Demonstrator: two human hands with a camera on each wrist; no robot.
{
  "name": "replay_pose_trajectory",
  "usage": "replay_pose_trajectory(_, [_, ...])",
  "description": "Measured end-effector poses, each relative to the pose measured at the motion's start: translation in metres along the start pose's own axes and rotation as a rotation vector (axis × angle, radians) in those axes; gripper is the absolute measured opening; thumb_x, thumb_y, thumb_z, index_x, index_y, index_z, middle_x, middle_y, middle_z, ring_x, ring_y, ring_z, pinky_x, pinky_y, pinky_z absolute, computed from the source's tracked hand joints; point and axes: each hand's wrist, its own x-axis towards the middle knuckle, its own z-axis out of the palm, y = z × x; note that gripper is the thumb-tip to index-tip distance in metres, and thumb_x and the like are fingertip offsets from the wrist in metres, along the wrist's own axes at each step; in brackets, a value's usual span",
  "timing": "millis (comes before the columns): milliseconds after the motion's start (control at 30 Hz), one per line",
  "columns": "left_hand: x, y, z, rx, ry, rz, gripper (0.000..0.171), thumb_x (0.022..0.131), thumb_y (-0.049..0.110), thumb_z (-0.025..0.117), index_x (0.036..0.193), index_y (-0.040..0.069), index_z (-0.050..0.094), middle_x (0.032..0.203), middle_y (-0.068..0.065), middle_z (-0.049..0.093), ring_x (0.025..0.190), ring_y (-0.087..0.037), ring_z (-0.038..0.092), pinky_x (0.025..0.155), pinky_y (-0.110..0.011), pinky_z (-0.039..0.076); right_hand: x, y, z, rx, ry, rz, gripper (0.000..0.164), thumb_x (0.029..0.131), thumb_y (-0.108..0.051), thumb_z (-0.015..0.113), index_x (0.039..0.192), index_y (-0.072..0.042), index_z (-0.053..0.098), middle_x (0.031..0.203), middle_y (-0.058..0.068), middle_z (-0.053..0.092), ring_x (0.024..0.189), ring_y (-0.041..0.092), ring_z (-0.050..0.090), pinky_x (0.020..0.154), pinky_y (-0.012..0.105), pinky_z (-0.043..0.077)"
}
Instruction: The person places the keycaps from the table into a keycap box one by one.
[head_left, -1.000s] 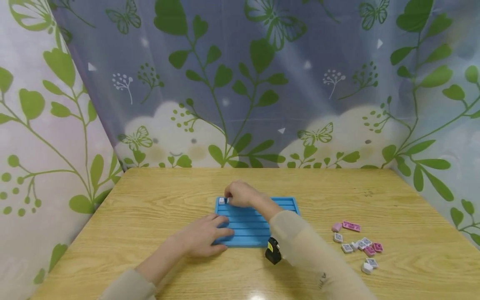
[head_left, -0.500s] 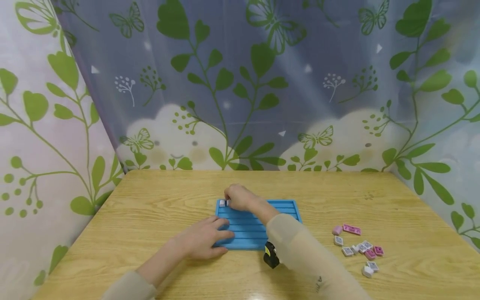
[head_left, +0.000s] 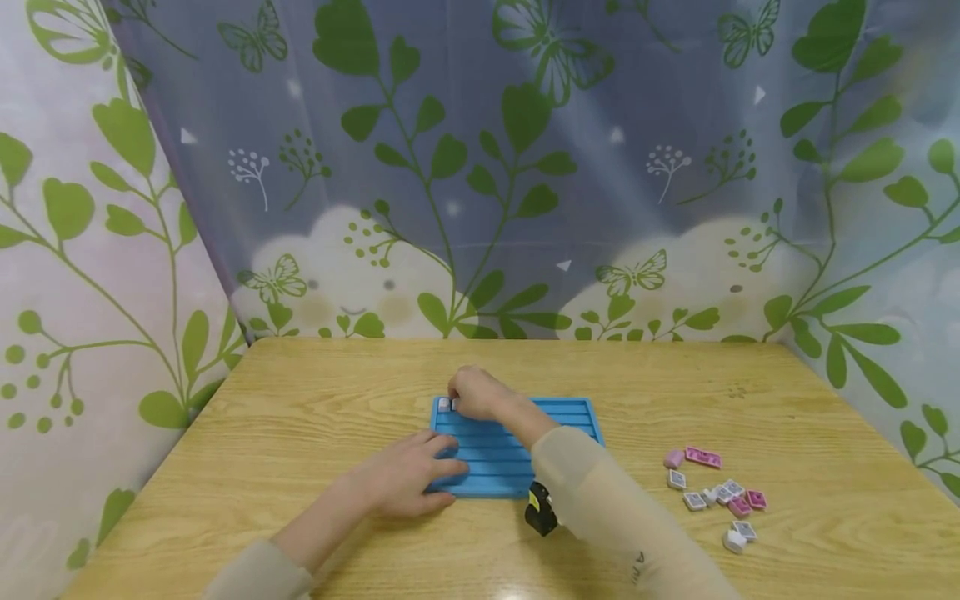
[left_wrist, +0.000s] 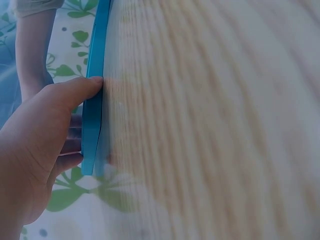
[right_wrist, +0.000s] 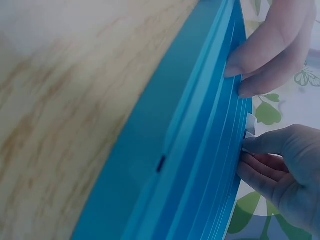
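A blue ridged tray (head_left: 491,467) lies on the wooden table. At its far left corner stands a white keycap (head_left: 444,405) in the back groove. My right hand (head_left: 483,393) reaches across the tray and pinches a second white keycap (right_wrist: 250,135) just beside the first, mostly hidden by the fingers in the head view. My left hand (head_left: 405,477) rests on the near left corner, its fingers spread over the grooves. In the left wrist view its thumb lies against the outer wall of the tray (left_wrist: 91,125).
Several loose white and pink keycaps lie to the right of the tray, among them a long pink keycap (head_left: 703,457) and a white keycap (head_left: 735,542) nearest me. A black wrist device (head_left: 541,508) hangs under the right sleeve. A patterned curtain (head_left: 480,167) stands behind the table.
The right hand stays at the far left corner and the left hand keeps its place. The right forearm has shifted slightly left; the whole view has tilted a little.
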Motion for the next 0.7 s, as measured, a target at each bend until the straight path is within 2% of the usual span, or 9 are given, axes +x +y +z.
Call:
replay_pose_trajectory(200, [-0.0003, 0.0004, -0.0012, 0.002, -0.03, -0.014, 0.04, 0.091, 0.041, 0.054, 0.125, 0.021, 0.058, 0.128, -0.011, 0.049, 0.114, -0.027, 0.046, 0.096, -0.039, 0.039, 0.0002, 0.0004, -0.0011, -0.041, -0.005, -0.021, 0.011, 0.089, -0.005, 0.058, 0.093, -0.005, 0.068, 0.091, 0.006, 0.063, 0.084, 0.018, 0.056, 0.07, 0.028, 0.047])
replay_pose_trajectory(700, [0.0006, 0.0003, -0.0001, 0.018, -0.014, 0.001, 0.039, 0.091, 0.042, 0.054, 0.123, 0.021, 0.059, 0.126, -0.01, 0.05, 0.112, -0.026, 0.047, 0.094, -0.038, 0.04, 0.0007, 0.002, 0.0004, -0.032, 0.003, -0.041, 0.013, 0.089, -0.003, 0.056, 0.093, -0.005, 0.068, 0.092, 0.006, 0.063, 0.086, 0.019, 0.057, 0.072, 0.029, 0.047])
